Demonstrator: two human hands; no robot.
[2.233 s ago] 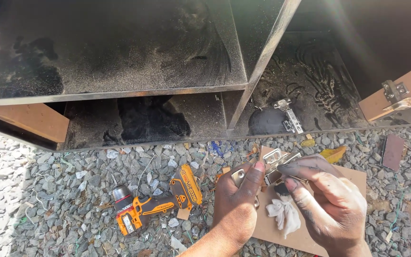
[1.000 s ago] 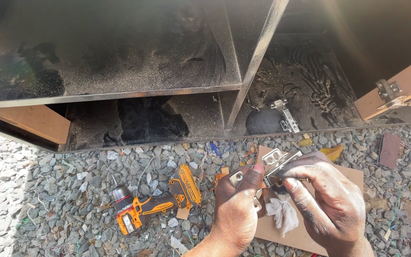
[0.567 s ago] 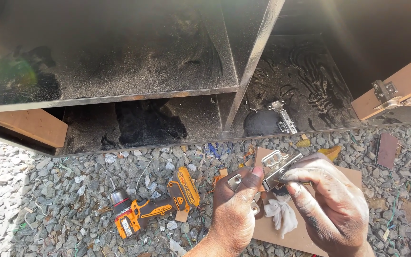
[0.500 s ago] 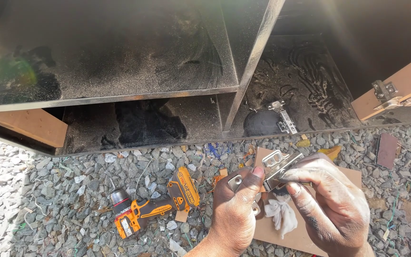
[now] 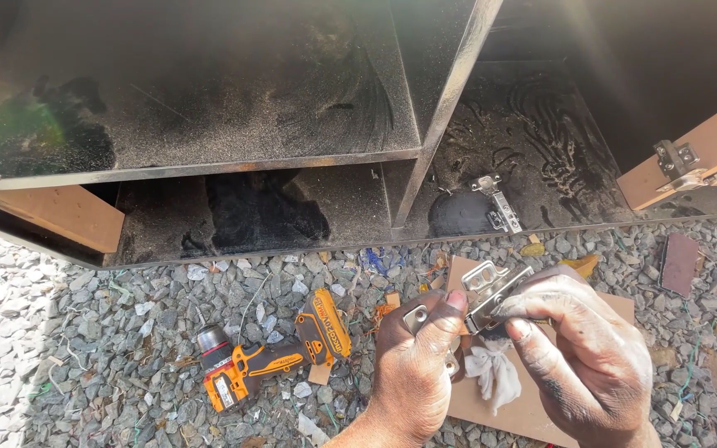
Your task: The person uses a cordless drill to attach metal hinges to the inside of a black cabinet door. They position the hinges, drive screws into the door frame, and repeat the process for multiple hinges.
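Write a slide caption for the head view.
Both hands hold a metal hinge above gravel, drill nearby.

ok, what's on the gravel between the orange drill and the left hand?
Head view: only loose grey gravel and a small cardboard scrap lie between the orange drill and the left hand; nothing larger.

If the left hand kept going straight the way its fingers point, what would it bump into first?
The left hand points up and slightly right, so it would probably first meet the metal hinge both hands hold; past that, the dark cabinet.
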